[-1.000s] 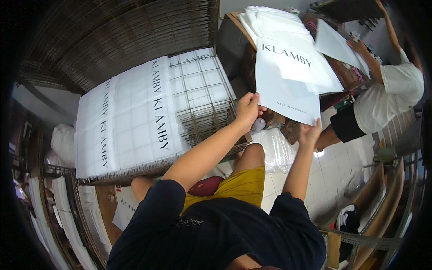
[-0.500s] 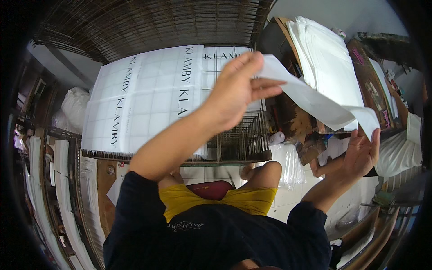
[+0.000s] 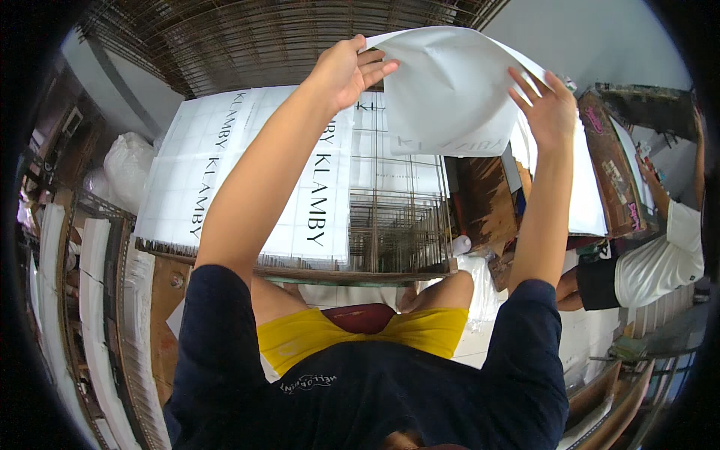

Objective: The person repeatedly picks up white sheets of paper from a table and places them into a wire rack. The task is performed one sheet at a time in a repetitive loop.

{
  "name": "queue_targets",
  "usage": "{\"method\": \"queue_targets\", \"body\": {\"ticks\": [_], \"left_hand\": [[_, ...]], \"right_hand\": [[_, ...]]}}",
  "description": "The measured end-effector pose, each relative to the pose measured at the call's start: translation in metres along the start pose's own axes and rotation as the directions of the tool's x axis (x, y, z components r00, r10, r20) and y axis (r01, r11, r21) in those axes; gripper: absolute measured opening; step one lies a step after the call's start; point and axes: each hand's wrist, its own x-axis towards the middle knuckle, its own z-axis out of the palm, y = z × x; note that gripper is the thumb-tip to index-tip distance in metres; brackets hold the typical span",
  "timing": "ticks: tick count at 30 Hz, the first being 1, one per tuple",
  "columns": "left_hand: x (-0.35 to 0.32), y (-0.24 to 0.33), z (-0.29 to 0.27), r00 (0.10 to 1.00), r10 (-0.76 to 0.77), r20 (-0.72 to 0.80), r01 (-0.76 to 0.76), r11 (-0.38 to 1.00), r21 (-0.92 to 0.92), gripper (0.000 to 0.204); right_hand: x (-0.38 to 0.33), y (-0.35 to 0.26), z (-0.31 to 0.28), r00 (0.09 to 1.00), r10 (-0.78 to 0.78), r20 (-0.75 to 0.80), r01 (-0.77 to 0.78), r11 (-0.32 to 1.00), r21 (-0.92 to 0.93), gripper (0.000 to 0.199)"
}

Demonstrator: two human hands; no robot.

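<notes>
Held aloft at twelve o'clock, the white sheet (image 3: 450, 90) looks light, thin and floppy, best pinched at opposite edges: left hand (image 3: 346, 69) grip closed on its upper-left edge, right hand (image 3: 549, 109) fingers spread against its right side.

Beyond the raised hands, a corrugated metal wall (image 3: 225, 45) meets a pale plastered wall (image 3: 600, 37). Below them stands a wire-grid frame table (image 3: 397, 225); white-tiled floor (image 3: 585, 345) lies to their lower right.
</notes>
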Motion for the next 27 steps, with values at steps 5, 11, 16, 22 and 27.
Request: {"method": "queue_targets", "body": {"ticks": [5,11,16,22,27], "left_hand": [[0.058,0.007,-0.026,0.997,0.010,-0.072,-0.008,1.000,0.028,0.044],[0.056,0.019,-0.025,0.991,0.112,-0.074,-0.111,0.994,0.023,0.036],[-0.024,-0.056,-0.048,0.970,0.152,-0.191,-0.115,0.975,0.191,0.029],[-0.031,-0.198,-0.158,0.881,-0.045,-0.471,0.295,0.830,0.473,0.020],[-0.019,-0.239,-0.193,0.879,0.121,-0.462,0.330,0.545,0.771,0.015]], "right_hand": [[0.079,0.051,-0.002,0.990,0.124,0.065,-0.123,0.992,-0.022,0.052],[0.075,0.056,0.018,0.993,0.118,0.032,-0.121,0.986,0.114,0.023],[0.012,0.104,-0.049,0.982,0.189,-0.022,-0.188,0.981,0.049,0.046],[-0.043,0.234,-0.124,0.806,0.485,-0.339,-0.570,0.790,-0.226,0.022],[-0.053,0.304,-0.155,0.810,0.436,-0.392,-0.574,0.726,-0.378,0.016]]}}
